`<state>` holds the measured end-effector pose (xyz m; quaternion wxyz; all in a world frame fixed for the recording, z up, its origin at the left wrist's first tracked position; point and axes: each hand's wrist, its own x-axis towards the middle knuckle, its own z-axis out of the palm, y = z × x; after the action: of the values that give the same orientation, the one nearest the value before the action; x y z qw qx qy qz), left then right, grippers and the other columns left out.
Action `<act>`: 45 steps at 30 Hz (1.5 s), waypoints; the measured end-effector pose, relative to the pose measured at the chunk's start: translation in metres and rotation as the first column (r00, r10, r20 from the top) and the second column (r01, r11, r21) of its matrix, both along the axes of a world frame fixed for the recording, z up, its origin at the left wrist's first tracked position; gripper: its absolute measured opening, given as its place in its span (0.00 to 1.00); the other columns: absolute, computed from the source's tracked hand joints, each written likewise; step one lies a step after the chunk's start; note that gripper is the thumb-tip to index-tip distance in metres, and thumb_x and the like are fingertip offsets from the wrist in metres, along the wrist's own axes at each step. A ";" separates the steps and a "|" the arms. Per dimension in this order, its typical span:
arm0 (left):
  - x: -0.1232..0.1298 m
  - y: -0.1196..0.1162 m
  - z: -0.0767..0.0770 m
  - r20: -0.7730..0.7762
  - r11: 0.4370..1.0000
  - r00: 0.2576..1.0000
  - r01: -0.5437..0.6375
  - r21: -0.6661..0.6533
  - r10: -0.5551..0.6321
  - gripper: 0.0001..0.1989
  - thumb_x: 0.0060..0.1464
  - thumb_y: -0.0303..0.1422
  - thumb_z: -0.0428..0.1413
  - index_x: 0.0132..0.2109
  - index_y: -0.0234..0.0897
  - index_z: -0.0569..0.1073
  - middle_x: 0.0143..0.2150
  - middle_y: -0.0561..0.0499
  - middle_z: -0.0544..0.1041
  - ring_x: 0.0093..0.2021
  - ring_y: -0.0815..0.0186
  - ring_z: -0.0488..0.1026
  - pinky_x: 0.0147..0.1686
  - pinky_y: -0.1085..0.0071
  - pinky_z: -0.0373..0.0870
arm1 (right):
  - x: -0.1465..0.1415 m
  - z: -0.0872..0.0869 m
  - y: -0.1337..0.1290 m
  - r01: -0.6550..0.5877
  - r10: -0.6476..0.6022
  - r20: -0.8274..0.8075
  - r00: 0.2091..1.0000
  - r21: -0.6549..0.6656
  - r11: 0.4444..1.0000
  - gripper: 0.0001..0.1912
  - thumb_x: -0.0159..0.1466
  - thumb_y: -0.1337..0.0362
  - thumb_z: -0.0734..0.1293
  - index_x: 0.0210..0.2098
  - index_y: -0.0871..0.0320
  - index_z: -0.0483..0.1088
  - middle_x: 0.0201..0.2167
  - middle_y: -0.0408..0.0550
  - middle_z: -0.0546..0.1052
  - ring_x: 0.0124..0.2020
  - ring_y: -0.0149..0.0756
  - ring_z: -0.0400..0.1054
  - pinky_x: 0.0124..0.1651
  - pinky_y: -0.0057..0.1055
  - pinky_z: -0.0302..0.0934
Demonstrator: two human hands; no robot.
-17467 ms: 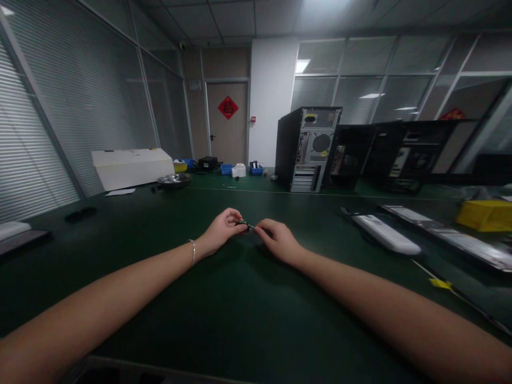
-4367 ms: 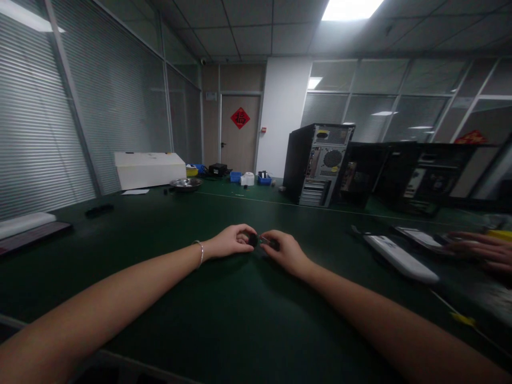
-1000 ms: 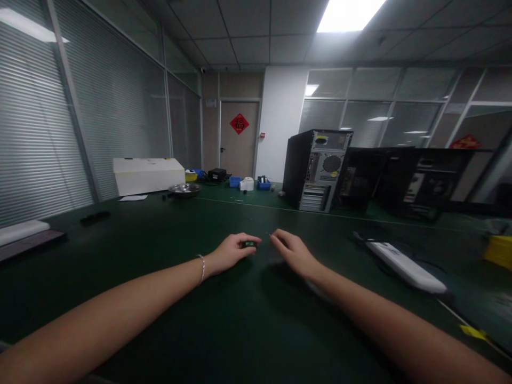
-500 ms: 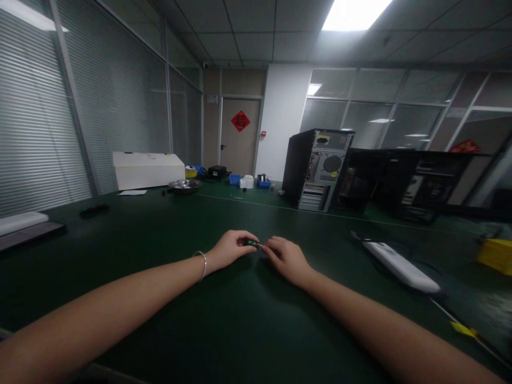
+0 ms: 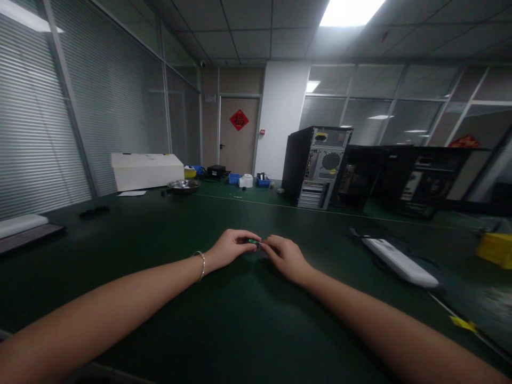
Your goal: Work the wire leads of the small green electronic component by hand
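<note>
Near the middle of the green table (image 5: 240, 320), my left hand (image 5: 232, 247) pinches a small green and black piece (image 5: 252, 241) between thumb and fingers. A thin, light-coloured tip runs from that piece toward my right hand (image 5: 286, 257). The fingers of my right hand are pressed together at this tip; whether they grip the tip or a tiny part on it is too small to tell. Both hands are close together, low over the table top. A silvery bracelet (image 5: 202, 265) circles my left wrist.
A white power strip (image 5: 400, 261) with a cable lies at the right, near a yellow box (image 5: 495, 249). Computer cases (image 5: 316, 168) stand at the back right. Behind the hands are a metal bowl (image 5: 183, 185), a white box (image 5: 146, 170) and blue bins (image 5: 263, 181). A keyboard (image 5: 30, 237) lies left.
The green and black piece has turned slightly between my left fingers, and the gap between both hands looks a little smaller. The whole view has shifted slightly.
</note>
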<state>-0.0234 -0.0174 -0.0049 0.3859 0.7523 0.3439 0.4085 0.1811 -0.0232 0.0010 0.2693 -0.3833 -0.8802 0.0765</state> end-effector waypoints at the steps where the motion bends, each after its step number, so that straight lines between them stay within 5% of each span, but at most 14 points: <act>1: 0.000 0.000 0.000 0.010 1.000 1.000 0.004 -0.015 -0.004 0.13 0.49 0.31 0.58 0.44 0.35 0.76 0.43 0.46 0.78 0.43 0.61 0.74 0.46 0.64 0.68 | 0.000 0.000 0.000 -0.002 0.002 -0.006 1.000 -0.003 1.000 0.13 0.67 0.60 0.56 0.36 0.56 0.70 0.32 0.45 0.71 0.34 0.33 0.64 0.36 0.27 0.56; 15: -0.001 -0.003 0.003 -0.020 0.997 1.000 0.016 -0.071 -0.018 0.13 0.48 0.31 0.59 0.43 0.35 0.76 0.38 0.47 0.79 0.36 0.63 0.75 0.40 0.66 0.70 | 0.000 0.002 -0.002 -0.011 0.011 0.021 1.000 -0.006 1.000 0.14 0.66 0.60 0.56 0.35 0.56 0.71 0.31 0.45 0.71 0.34 0.33 0.65 0.35 0.27 0.56; 22: 0.001 0.000 0.001 0.099 0.976 0.995 0.051 -0.210 -0.030 0.14 0.46 0.30 0.61 0.43 0.33 0.76 0.36 0.46 0.79 0.36 0.63 0.75 0.41 0.65 0.70 | -0.001 0.000 -0.002 -0.019 0.018 -0.021 1.000 -0.016 1.000 0.14 0.66 0.59 0.56 0.34 0.56 0.71 0.31 0.45 0.72 0.34 0.33 0.65 0.35 0.27 0.56; 37: 0.003 0.000 -0.003 0.228 0.956 0.973 0.101 -0.277 -0.036 0.14 0.48 0.28 0.60 0.44 0.32 0.75 0.37 0.45 0.79 0.37 0.65 0.74 0.41 0.66 0.69 | -0.002 -0.004 -0.001 -0.010 0.008 -0.086 0.996 -0.027 1.000 0.14 0.66 0.59 0.56 0.35 0.56 0.70 0.32 0.44 0.73 0.34 0.33 0.65 0.36 0.27 0.56; 45: 0.007 -0.001 0.002 0.217 0.962 0.975 0.020 -0.273 0.042 0.15 0.46 0.27 0.61 0.44 0.31 0.75 0.34 0.46 0.79 0.34 0.66 0.74 0.40 0.66 0.70 | -0.004 -0.006 0.002 0.028 -0.029 -0.097 0.995 -0.019 0.999 0.13 0.66 0.59 0.56 0.35 0.56 0.70 0.32 0.45 0.73 0.34 0.33 0.66 0.36 0.27 0.56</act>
<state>-0.0168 -0.0184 -0.0028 0.5195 0.6398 0.3561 0.4403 0.1771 -0.0210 -0.0046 0.3096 -0.3940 -0.8598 0.0989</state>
